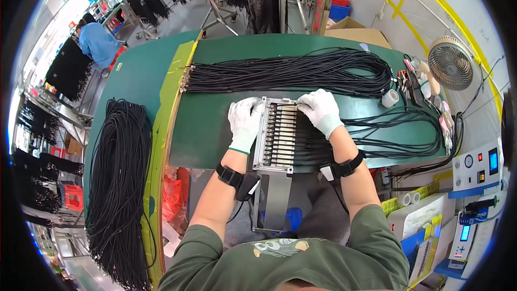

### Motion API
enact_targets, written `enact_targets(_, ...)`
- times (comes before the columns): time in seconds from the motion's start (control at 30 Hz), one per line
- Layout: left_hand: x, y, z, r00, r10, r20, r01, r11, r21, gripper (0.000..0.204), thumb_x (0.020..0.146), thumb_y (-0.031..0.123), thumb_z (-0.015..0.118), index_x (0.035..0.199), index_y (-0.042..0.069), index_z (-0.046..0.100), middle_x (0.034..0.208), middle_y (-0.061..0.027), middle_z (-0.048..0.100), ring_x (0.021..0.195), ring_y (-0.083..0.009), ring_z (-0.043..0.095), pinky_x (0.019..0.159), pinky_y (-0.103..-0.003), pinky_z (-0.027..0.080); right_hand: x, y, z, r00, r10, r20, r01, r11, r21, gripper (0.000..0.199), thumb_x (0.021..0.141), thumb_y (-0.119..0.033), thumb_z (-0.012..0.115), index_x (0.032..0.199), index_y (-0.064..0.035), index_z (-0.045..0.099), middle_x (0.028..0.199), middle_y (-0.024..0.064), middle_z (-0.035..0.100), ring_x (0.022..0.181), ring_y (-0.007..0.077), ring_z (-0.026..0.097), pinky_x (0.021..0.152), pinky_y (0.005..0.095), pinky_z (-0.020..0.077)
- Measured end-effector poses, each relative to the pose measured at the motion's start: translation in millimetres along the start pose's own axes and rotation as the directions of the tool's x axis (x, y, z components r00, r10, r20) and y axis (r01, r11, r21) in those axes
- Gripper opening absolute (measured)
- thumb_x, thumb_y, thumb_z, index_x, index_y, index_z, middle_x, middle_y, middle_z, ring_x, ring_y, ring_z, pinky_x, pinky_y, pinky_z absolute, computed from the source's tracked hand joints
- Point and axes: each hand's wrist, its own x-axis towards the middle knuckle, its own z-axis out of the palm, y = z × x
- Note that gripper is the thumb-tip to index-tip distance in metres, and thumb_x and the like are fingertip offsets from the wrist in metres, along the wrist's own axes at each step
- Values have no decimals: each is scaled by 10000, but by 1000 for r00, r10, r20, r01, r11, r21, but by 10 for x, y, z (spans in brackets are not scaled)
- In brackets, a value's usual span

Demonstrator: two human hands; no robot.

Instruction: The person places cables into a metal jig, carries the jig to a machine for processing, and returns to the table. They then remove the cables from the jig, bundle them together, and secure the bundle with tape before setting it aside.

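A metal fixture (292, 170) lies at the green table's near edge, with several black cable ends set side by side across it. My left hand (245, 121), in a white glove, is closed at the fixture's upper left edge, thumb and fingers against the frame. At its upper right corner, my gloved right hand (321, 112) has finger and thumb pinched on the topmost black cable (291, 103). The exact fingertip contact is partly hidden. From the fixture, the other cables (315, 143) run right, passing under my right forearm.
A long bundle of black cables (280, 75) lies across the table's far side, another (119, 183) on the left. A tape roll (390, 98) and hand tools (413, 87) sit at right, near a fan (451, 63). Control boxes (476, 167) stand lower right. A person in blue (99, 43) sits far left.
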Motion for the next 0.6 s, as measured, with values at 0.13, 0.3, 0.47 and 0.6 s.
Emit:
enact_targets(0.13,-28,-111,12,997,51,52,-54,997,56,268,920,308,633,1006,76,737,1010,-103,726,970,-308,634,992,-430,420,-6,20,42,1000,-4,-13,3,999,-47,149,842,-275,694,893,-145,746,777,41,677,835,276,606,778,403,468)
enact_targets(0.3,-25,-170,37,997,30,72,-33,999,32,248,933,286,615,1023,90,738,1023,-95,727,980,-294,644,1029,-451,394,1,46,69,1000,6,-25,-8,994,-110,134,847,-277,689,898,-166,745,777,27,664,848,266,599,772,401,466)
enact_targets(0.47,-25,-210,10,994,50,96,-51,999,14,245,938,285,611,1024,93,739,1031,-88,729,1006,-282,652,1045,-451,387,31,20,76,999,42,12,-40,984,-173,122,849,-277,689,903,-182,742,783,14,654,858,259,593,772,398,465)
enact_targets(0.6,-28,-238,28,994,44,105,-46,999,18,245,937,284,610,1026,96,739,1036,-79,731,1014,-276,654,1048,-449,385,36,-5,75,999,48,13,-45,978,-204,118,848,-271,688,907,-185,743,781,11,653,855,258,592,774,395,465)
